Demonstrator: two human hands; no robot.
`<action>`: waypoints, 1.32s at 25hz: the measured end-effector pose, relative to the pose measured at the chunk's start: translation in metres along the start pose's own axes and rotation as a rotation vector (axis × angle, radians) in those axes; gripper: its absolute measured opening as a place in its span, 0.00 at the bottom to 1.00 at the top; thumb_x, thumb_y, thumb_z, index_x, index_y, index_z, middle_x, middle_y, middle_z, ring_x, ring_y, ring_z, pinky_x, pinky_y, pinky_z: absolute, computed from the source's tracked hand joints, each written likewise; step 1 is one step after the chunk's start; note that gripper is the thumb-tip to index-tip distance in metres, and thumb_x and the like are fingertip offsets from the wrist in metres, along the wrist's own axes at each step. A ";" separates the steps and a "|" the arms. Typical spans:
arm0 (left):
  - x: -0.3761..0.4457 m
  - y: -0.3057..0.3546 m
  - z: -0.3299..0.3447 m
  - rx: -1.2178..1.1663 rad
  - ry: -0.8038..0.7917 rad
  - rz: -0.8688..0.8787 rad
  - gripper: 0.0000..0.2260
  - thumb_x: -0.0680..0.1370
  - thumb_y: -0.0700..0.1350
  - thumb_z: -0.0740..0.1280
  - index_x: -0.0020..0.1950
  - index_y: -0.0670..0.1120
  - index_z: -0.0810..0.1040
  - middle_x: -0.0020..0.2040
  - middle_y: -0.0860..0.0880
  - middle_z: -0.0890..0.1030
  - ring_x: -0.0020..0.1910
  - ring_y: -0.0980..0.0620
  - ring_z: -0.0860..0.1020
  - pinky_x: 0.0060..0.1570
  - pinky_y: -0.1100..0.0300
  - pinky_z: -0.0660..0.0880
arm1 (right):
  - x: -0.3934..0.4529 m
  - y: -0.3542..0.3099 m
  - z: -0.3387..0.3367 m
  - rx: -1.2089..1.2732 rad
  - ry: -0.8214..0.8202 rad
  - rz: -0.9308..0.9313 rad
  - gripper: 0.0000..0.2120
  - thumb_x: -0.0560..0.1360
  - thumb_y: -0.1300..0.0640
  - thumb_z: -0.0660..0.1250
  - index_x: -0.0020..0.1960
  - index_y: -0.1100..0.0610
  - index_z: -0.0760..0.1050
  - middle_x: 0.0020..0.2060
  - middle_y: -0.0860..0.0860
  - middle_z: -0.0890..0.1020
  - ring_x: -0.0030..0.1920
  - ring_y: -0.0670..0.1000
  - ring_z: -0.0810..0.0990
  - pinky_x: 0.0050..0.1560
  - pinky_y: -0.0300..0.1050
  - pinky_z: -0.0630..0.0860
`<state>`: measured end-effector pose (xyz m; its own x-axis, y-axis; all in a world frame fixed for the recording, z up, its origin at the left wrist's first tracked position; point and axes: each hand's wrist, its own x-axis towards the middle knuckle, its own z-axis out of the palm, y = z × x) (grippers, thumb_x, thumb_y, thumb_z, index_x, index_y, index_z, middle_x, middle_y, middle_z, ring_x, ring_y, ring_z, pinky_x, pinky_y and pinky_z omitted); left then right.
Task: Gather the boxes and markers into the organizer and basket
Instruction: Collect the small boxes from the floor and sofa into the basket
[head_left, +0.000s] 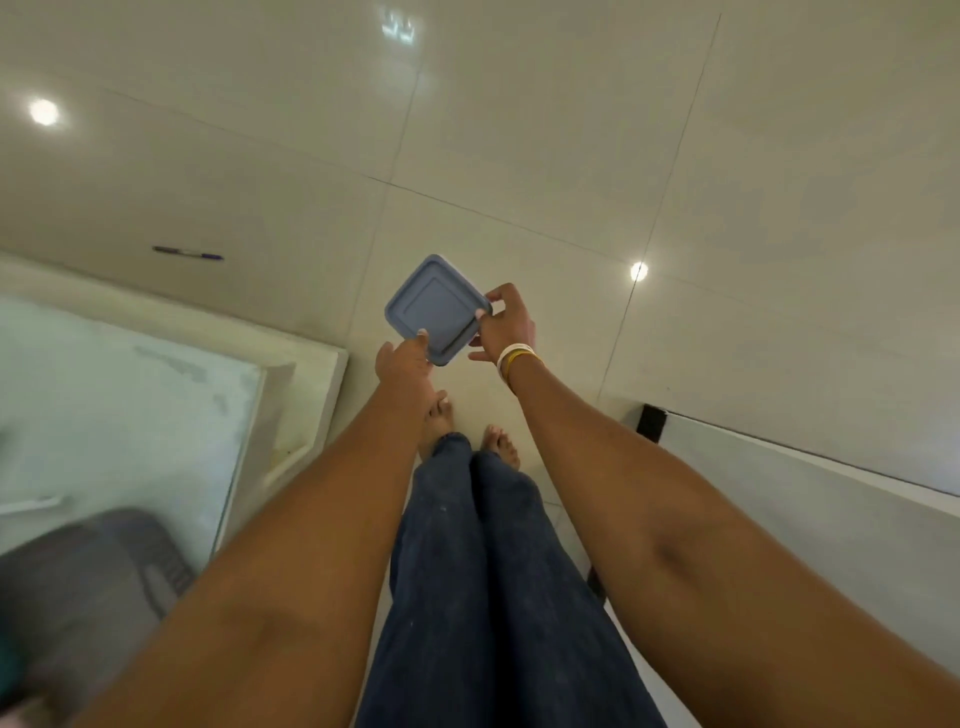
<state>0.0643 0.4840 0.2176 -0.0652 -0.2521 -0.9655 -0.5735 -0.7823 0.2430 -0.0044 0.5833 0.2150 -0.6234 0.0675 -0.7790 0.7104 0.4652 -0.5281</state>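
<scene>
Blue box (434, 306) is held above the floor (571, 130), left hand (402, 364) gripping its near edge, right hand (506, 325) pinching its side. One marker (188, 253) lies uncollected; much looks undone, I judge.

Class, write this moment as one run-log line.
stage: carrying | held: blue box, lid on | left hand: grips near corner | right hand: pinches right edge | floor: purple marker not yet gathered
</scene>
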 end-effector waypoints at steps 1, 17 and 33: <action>-0.030 0.002 -0.013 -0.002 0.000 0.022 0.27 0.79 0.47 0.65 0.77 0.51 0.60 0.72 0.46 0.69 0.68 0.43 0.72 0.58 0.42 0.69 | -0.031 -0.007 -0.010 0.025 -0.020 0.008 0.07 0.79 0.63 0.61 0.51 0.51 0.69 0.42 0.58 0.80 0.42 0.60 0.84 0.33 0.50 0.83; -0.171 -0.034 -0.326 -0.043 0.281 0.235 0.23 0.74 0.32 0.68 0.67 0.45 0.75 0.56 0.41 0.81 0.51 0.41 0.82 0.50 0.46 0.81 | -0.328 0.028 0.111 -0.315 -0.322 -0.073 0.08 0.75 0.64 0.58 0.53 0.55 0.66 0.48 0.62 0.82 0.34 0.56 0.82 0.38 0.53 0.83; -0.110 -0.087 -0.585 0.547 0.239 0.241 0.21 0.76 0.38 0.68 0.69 0.42 0.74 0.62 0.39 0.79 0.58 0.36 0.77 0.60 0.44 0.76 | -0.415 0.172 0.318 -1.045 -0.433 -0.091 0.11 0.75 0.58 0.67 0.51 0.66 0.79 0.46 0.62 0.85 0.46 0.61 0.85 0.49 0.56 0.83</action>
<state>0.5992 0.2463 0.3577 -0.0962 -0.5540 -0.8269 -0.9031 -0.3007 0.3066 0.4798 0.3549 0.3400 -0.3488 -0.2208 -0.9108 -0.0788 0.9753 -0.2062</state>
